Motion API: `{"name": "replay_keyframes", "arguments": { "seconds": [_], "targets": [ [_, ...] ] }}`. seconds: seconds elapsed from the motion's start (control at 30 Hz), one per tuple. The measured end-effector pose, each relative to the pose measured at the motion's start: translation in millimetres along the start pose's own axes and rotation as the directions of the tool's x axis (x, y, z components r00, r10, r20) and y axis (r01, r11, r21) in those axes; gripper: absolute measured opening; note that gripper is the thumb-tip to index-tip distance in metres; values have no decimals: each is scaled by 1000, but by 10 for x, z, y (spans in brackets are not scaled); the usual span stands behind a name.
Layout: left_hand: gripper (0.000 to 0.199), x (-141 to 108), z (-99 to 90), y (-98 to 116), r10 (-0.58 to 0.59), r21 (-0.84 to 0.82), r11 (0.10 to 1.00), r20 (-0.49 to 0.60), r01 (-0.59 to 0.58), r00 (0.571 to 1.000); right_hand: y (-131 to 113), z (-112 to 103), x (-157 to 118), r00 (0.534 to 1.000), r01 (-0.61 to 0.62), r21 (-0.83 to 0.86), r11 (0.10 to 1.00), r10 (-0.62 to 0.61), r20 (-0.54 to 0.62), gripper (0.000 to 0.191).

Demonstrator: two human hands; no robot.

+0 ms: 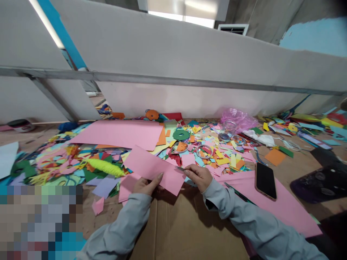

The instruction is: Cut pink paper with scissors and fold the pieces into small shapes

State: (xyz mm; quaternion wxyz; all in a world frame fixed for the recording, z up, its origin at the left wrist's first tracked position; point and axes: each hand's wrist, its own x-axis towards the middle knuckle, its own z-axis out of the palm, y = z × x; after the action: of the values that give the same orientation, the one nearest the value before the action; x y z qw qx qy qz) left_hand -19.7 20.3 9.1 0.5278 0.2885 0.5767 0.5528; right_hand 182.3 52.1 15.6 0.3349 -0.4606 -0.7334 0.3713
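Probably pink card between hands

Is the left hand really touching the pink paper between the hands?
Touching: the head view shows the left hand with its thumb lying on the pink paper.

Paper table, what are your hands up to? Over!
Left hand holding pink paper. Right hand gripping thin grey tool at the paper. Coloured scraps crowded beyond.

L slv & R slv lt grey-blue, creased; dk patch at R cuff, poss. lining.
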Motion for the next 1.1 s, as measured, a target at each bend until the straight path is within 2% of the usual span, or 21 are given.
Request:
{"name": "replay_keyframes", "arguments": {
  "seconds": [0.23,0.63,0.9,1.1],
  "targets": [
    [27,-13,-16,27,-68,46,997,15,67,998,0,-10,-4,1000,6,-25,1000,-6,-6,32],
    [32,-25,-6,13,-25,131,991,26,21,999,-19,-3,-4,1000,24,3,1000,-24,6,30],
    [36,-29,-8,-18,-55,100,994,33,51,998,-3,5,-6,1000,20,18,1000,-19,-11,30],
    [43,-15,-13,-42,-23,94,995,10,22,1000,7,2,0,1000,16,7,1000,-16,-20,29]
  ]
}}
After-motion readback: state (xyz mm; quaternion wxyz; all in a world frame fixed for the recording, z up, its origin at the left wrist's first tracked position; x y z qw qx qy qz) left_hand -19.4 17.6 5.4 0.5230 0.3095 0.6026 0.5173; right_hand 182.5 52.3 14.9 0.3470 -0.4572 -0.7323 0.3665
